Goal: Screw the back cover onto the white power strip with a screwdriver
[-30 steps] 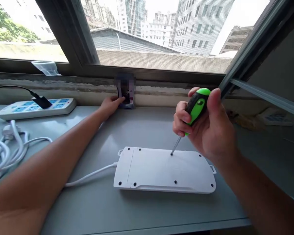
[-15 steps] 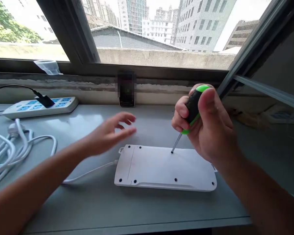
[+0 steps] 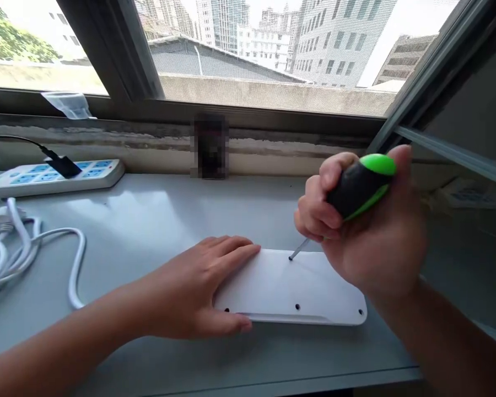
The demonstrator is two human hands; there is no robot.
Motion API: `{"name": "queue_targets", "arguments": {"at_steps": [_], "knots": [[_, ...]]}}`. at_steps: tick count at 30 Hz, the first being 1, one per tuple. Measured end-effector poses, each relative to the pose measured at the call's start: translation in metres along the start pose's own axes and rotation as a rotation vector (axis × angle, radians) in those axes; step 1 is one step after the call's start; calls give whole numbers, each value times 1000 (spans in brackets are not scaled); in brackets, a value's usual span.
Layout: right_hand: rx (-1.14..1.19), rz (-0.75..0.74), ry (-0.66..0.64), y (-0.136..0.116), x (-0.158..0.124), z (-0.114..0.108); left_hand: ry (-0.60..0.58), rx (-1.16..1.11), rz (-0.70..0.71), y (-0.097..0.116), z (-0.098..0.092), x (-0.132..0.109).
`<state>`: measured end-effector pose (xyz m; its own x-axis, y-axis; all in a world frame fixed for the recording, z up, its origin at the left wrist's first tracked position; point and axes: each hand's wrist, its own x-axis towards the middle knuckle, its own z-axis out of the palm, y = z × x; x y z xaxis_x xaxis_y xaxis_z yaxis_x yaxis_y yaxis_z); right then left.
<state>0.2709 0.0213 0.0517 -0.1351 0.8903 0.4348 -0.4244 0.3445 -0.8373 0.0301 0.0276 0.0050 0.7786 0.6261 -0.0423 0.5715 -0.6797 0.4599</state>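
R hand [image 3: 376,242] has its grip clamped round a green-and-black screwdriver [image 3: 357,184], fingers wrapped tight on the handle; handle tilts up to the right, steel shaft [image 3: 298,249] slants down-left, tip sitting in a black screw hole nr the far edge of a white power strip [image 3: 297,286]; strip lies upside down, back panel up, flat on the grey counter [image 3: 157,215], long axis running L-R, approx parallel to the window; 3 more screw holes show along its near edge; L hand [image 3: 198,286] rests palm down on the strip's left end, covering it, grip apart, not closed on anything; further left a 2nd white power strip [image 3: 53,179] w/ blue sockets sits at the back of the counter, black plug [image 3: 64,166] in it; coiled white cord [image 3: 4,253] lies nr the L forearm; pixelated upright object [image 3: 209,148] stands against the wall under the window, too blurred to tell what; clear plastic piece [image 3: 68,105] sits on the window frame.
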Motion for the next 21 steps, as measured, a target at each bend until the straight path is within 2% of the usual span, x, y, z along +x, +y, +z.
{"name": "queue_targets", "arguments": {"at_steps": [3, 7, 13, 16, 18, 21], "knots": [[-16, 5, 33, -1, -1, 1, 12, -6, 10, 0, 1, -1], [-57, -17, -33, -3, 0, 0, 19, 4, 32, -2, 2, -1], [-27, 2, -14, -7, 1, -3, 7, 22, 33, -2, 2, -1], [-51, -14, -69, -11, 1, -4, 7, 31, 37, 0, 1, 0], [-39, 14, -104, -14, 1, -4, 3, 35, 42, 1, 0, 1], [4, 68, -80, -17, 0, -3, -2, 33, 44, 1, 0, 1]]}}
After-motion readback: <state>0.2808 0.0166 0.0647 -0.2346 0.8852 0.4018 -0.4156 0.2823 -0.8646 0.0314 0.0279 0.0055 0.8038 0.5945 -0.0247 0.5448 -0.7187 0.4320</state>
